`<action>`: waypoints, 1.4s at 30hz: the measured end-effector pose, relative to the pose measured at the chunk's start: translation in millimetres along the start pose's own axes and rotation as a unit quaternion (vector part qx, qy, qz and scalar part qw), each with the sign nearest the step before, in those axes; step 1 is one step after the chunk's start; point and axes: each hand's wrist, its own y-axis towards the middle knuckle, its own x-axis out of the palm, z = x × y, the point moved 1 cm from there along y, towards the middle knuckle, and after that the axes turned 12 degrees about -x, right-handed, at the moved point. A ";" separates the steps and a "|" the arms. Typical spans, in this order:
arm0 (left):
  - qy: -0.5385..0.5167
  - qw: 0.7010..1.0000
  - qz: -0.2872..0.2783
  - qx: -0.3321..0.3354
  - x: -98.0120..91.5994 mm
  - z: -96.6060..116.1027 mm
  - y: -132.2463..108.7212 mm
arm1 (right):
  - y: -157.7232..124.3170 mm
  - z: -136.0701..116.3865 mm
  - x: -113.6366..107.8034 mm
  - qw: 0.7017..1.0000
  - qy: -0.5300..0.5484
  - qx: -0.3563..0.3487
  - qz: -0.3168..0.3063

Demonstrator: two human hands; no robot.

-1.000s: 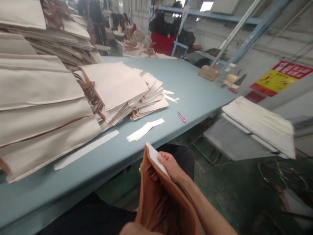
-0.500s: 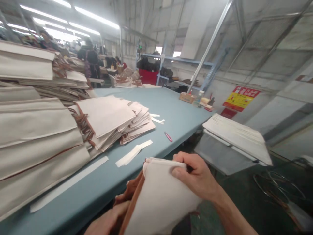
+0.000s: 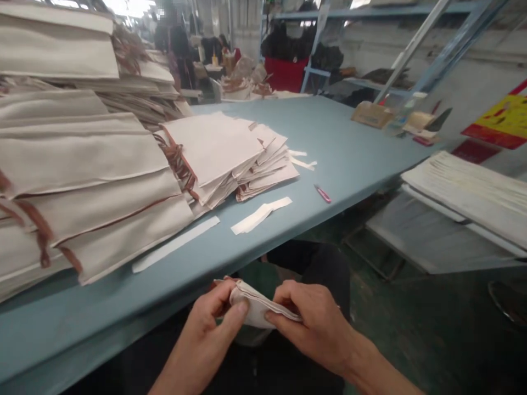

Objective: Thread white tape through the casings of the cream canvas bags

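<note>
— What is that between the two hands?

— A small folded piece of cream woven cloth (image 3: 256, 306), soft and slightly rumpled, with a stitched ridge along its upper fold. It is held in the air just off the near edge of the smooth blue-grey surface (image 3: 349, 153), above the person's dark lap.

— And the fingers?

— The left hand (image 3: 212, 323) pinches the cloth's left end. Its thumb is pressed flat on the front and the other fingers (image 3: 222, 293) are curled behind. The right hand (image 3: 315, 323) pinches the right end in the same way, fingers bunched close, thumb tip on the ridge. No finger on either hand is spread.

— What lies on the surface?

— Toward the left edge stand tall stacks of flat cream canvas bags (image 3: 82, 159) with brown edging and frayed brown cords. Just beside them is a lower, fanned pile of pale canvas panels (image 3: 222, 145). Closer to the near edge lie a long white paper strip (image 3: 177, 244) and a shorter creased white strip (image 3: 260, 215). Further right is a small pink-handled cutter (image 3: 323, 193), well apart from both hands.
</note>
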 end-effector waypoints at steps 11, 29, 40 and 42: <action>0.135 0.990 0.014 0.041 -9.7 5.2 -15.3 | 35.0 -5.7 19.2 0.871 0.434 0.202 -0.110; 0.043 0.999 0.002 -0.032 -13.4 -22.1 3.0 | 47.4 15.5 24.2 0.851 0.454 0.237 -0.113; 0.040 0.997 -0.014 -0.066 -14.0 -12.7 19.4 | 51.6 23.5 26.9 0.874 0.417 0.228 -0.101; 0.044 0.996 -0.017 -0.071 -13.7 -13.8 21.9 | 51.5 25.1 24.4 0.882 0.409 0.209 -0.106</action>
